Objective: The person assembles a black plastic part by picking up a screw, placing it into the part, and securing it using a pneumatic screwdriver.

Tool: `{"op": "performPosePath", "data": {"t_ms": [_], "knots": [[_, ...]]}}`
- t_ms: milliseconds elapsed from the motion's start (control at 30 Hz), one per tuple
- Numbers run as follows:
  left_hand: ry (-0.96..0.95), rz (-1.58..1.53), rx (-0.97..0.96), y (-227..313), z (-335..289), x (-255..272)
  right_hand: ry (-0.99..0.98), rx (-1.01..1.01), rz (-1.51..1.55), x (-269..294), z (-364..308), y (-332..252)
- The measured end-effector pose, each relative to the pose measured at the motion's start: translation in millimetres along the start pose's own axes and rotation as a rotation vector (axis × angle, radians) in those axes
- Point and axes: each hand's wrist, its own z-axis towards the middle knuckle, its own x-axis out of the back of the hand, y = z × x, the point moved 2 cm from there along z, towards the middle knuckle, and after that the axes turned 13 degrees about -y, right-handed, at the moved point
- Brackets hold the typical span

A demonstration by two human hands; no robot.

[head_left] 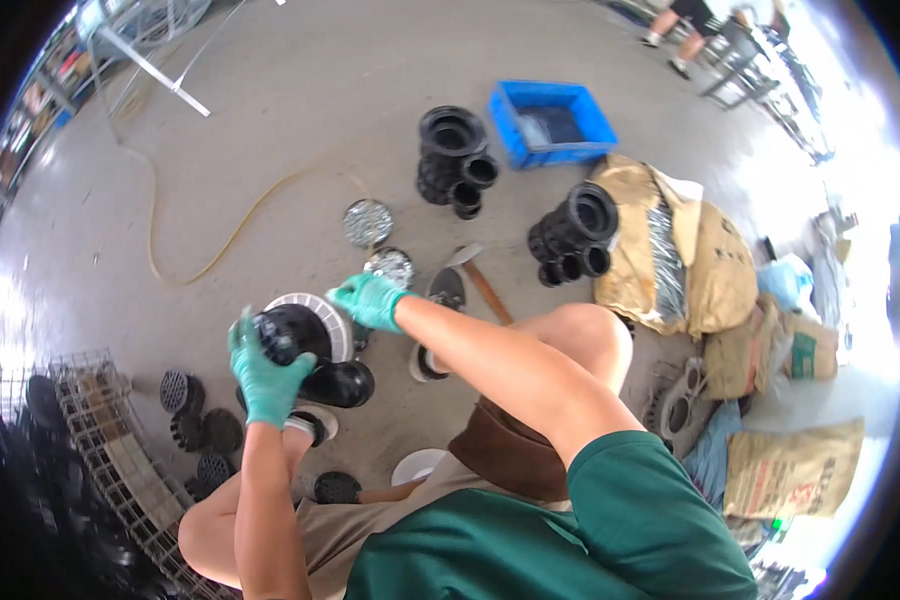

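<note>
My left hand (262,372), in a green glove, grips a black plastic pipe fitting (295,335) with a side branch, tilted low between my legs. A white ribbed ring (332,322) sits around the fitting's wide end. Right beside that ring is my right hand (368,300), also gloved, its fingers pinched together; what they hold, if anything, is too small to make out. Just beyond lie two round containers of small shiny metal parts, one farther (368,222) and one nearer (391,264). A hammer (482,283) with a wooden handle rests by my shoe.
Stacked black fittings stand ahead (452,155) and to the right (575,235). Behind them is a blue crate (552,125). Brown sacks (660,250) line the right side. A wire cage (115,430) and black grated caps (180,392) are at left. A yellowish hose (228,245) crosses the floor.
</note>
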Motion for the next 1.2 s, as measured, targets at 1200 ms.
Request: {"op": "performPosePath", "data": {"t_ms": [1200], "knots": [[-0.122,-0.135,0.02,-9.0,-19.7,224.2,0.679,-0.266,1.185,112.4,-191.5,225.5]]}}
